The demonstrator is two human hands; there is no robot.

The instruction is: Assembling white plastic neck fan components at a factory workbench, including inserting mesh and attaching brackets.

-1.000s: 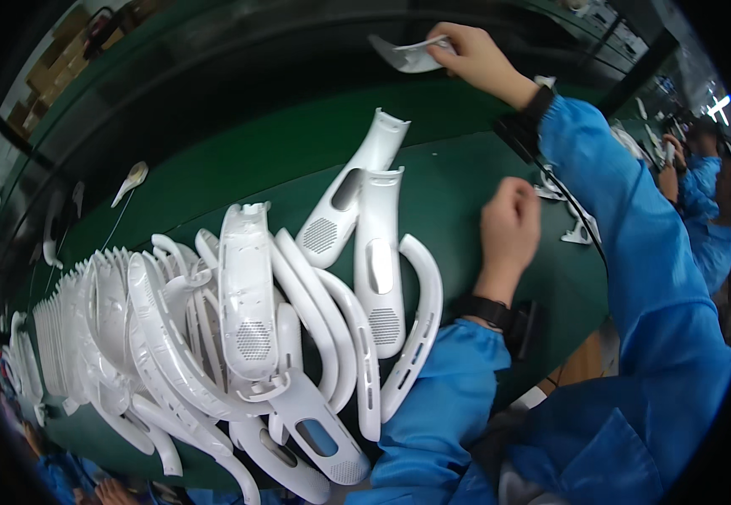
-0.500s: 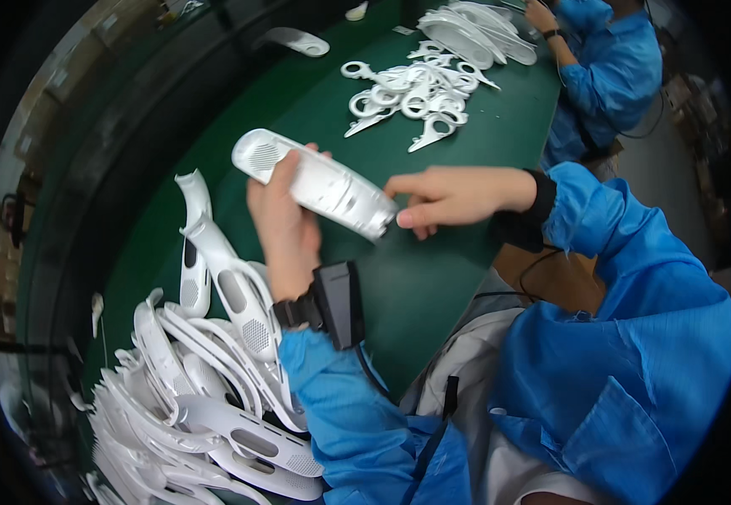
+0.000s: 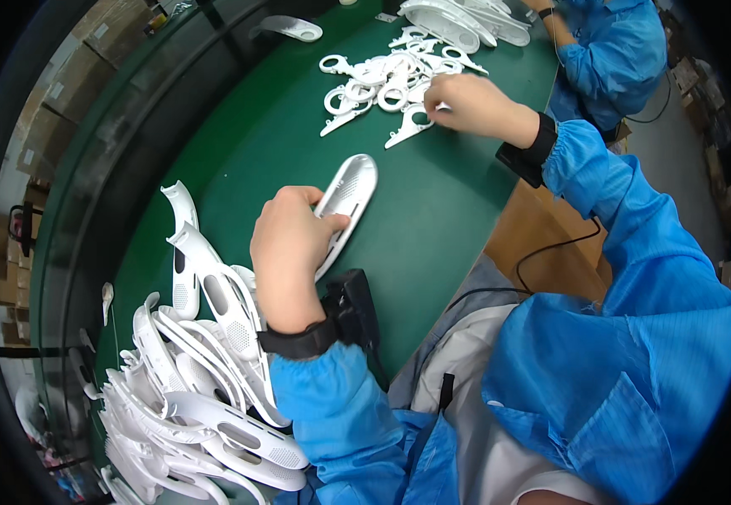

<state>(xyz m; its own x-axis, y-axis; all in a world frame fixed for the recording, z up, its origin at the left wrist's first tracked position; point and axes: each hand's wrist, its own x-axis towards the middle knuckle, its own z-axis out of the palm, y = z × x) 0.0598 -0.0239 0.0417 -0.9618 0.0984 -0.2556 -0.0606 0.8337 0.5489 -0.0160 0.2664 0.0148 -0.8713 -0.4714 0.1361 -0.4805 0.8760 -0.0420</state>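
Note:
My left hand (image 3: 290, 240) is closed around a long white plastic shell (image 3: 353, 189) with a rounded, perforated end. The shell slants up to the right, its hollow inner side facing up; my palm and fingers hide its near-left part. Farther off to the right, my right hand (image 3: 475, 105) reaches to the edge of a heap of white ring-shaped plastic parts (image 3: 392, 97) with pointed tails. Its fingers are curled together at a ring-shaped part (image 3: 412, 122) on the near side; whether they grip it is hidden.
A large pile of curved white shells (image 3: 214, 404) lies at the near left. Oval white pieces (image 3: 441, 25) are stacked beyond the rings. A single white shell (image 3: 298, 30) rests by the dark rail (image 3: 143, 126). At the far right sits a co-worker in blue (image 3: 614, 55).
My right hand has left the shell's end and moved away to the ring-shaped parts. My left hand has turned the shell, so its perforated end now points far right. The view has shifted slightly.

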